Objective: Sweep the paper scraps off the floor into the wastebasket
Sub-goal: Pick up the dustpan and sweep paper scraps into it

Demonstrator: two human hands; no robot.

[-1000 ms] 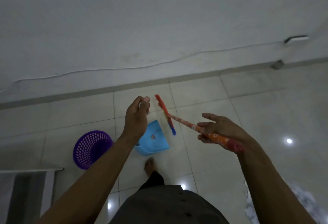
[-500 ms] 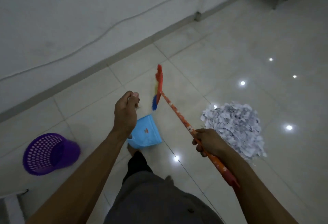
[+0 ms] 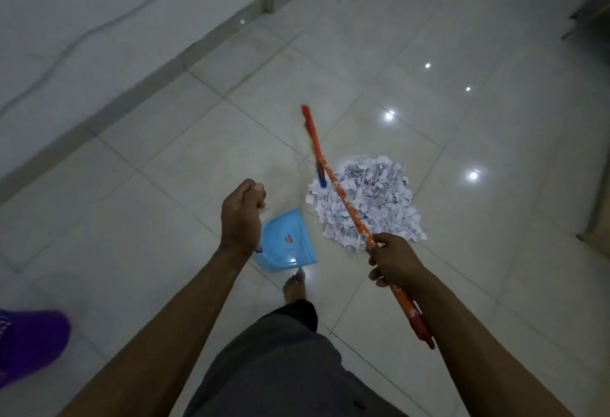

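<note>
A heap of white paper scraps point(image 3: 373, 192) lies on the tiled floor ahead of me. My right hand point(image 3: 394, 260) grips the orange stick of a broom point(image 3: 343, 200), whose red and blue bristle head point(image 3: 313, 146) hangs over the far left side of the heap. My left hand point(image 3: 241, 215) holds the handle of a light blue dustpan point(image 3: 287, 245), which hangs just left of the scraps; the handle itself is hidden by my fist. The purple wastebasket point(image 3: 29, 340) lies at the lower left edge, partly cut off.
A white wall with a grey skirting board point(image 3: 132, 93) runs diagonally on the left. My bare foot point(image 3: 295, 286) stands just behind the dustpan. Metal furniture legs point(image 3: 584, 14) show at the upper right. Open tiles point(image 3: 495, 119) lie to the right of the heap.
My view has swung right, so the wastebasket slid to the lower left edge and the scrap heap came to the middle. The broom head now hangs over the heap, dustpan beside it.
</note>
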